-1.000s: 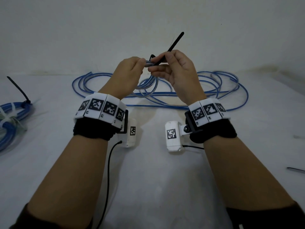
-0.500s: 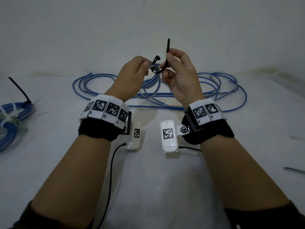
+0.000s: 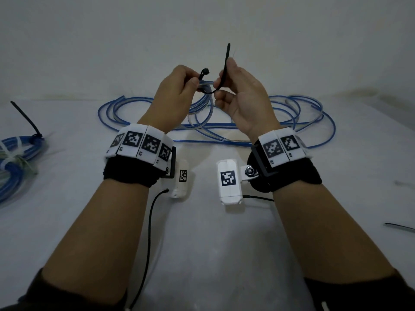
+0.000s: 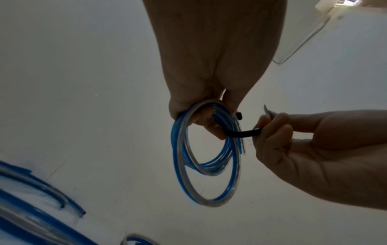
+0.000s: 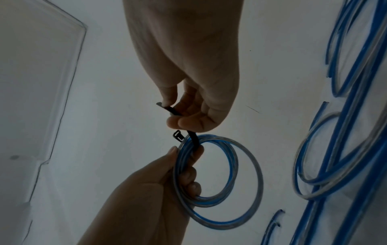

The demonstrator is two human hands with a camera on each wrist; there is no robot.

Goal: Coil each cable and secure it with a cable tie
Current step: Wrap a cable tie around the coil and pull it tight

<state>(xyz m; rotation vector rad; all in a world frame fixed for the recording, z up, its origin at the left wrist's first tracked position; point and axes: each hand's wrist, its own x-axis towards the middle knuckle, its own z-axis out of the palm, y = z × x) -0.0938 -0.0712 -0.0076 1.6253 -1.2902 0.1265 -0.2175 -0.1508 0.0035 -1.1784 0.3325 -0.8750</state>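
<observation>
Both hands are raised above the white table (image 3: 202, 243), close together in front of me. My left hand (image 3: 175, 95) grips a small coil of blue-and-clear cable (image 4: 207, 154); fingers and thumb are curled round the top of the bundle, and the rest of the coil hangs free below in several loops. A black cable tie (image 3: 221, 75) passes under the gripped strands in a U. Its head end (image 3: 204, 71) stands up just beside my left thumb, free and not yet threaded. My right hand (image 3: 242, 95) pinches the tail side of the tie between thumb and forefinger, and the tapered tip sticks up past my fingers. In the right wrist view the square head (image 5: 178, 135) sits just outside the coil (image 5: 217, 180), near my right fingertips (image 5: 184, 122) but apart from them. The tie loop is open; tail and head are apart. Behind my hands a long loose run of the same blue cable (image 3: 303, 122) lies sprawled on the table. At the far left edge lies another blue bundle (image 3: 20, 151), bound with pale ties and one black tie (image 3: 25, 118) whose tail points up and away. A spare black tie (image 3: 399, 226) lies on the table at the right edge.
</observation>
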